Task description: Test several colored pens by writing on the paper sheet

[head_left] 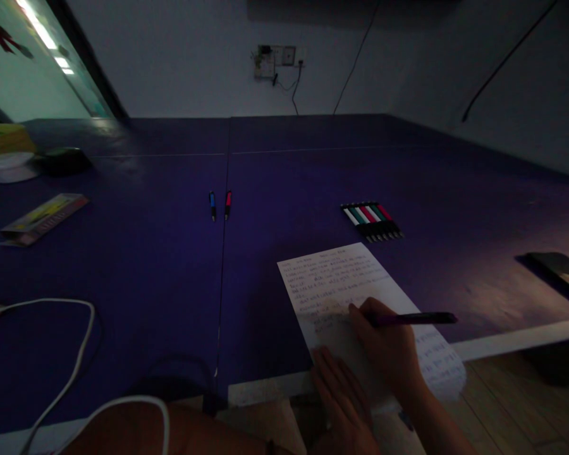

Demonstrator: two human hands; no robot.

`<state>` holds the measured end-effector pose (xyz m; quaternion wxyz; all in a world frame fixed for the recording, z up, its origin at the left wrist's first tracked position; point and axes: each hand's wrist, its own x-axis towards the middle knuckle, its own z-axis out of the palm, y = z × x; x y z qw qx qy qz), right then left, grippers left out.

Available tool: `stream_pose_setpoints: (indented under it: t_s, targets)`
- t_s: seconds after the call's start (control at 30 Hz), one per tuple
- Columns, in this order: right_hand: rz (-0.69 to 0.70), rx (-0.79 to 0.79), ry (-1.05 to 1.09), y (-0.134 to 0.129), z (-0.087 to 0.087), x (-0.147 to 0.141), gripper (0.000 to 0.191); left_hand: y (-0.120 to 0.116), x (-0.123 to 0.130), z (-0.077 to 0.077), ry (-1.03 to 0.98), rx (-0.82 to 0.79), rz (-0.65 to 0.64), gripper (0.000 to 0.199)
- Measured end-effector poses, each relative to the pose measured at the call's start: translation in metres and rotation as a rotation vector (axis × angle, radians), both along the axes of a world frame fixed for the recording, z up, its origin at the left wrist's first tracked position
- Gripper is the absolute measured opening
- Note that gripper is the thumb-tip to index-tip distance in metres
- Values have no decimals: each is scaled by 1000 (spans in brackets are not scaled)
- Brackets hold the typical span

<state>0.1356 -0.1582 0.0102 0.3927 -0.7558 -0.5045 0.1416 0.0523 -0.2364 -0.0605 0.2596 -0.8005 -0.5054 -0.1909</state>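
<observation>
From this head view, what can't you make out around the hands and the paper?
- Writing on the paper: too small and dim to read.
- Pen tip: hidden by the right hand.
- Paper's near edge: covered by the left hand and right forearm.
- Dark flat object at the right: cut off by the frame edge.
- Row of pens: markings too small.

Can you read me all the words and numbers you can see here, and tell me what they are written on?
No text here can be read.
Sheet of paper under the right hand with the pen: handwritten lines, too small and dim.
Flat box at the left: print too blurred.
Row of pens: no readable marks.
Blue pen and red pen: none readable.
</observation>
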Motion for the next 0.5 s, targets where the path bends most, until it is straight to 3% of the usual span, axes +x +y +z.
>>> stream_pose_setpoints:
  t_s: [0.5]
  targets:
    - [-59, -22, 16, 0, 3, -1, 30, -4, 4, -9, -114, -51, -7, 38]
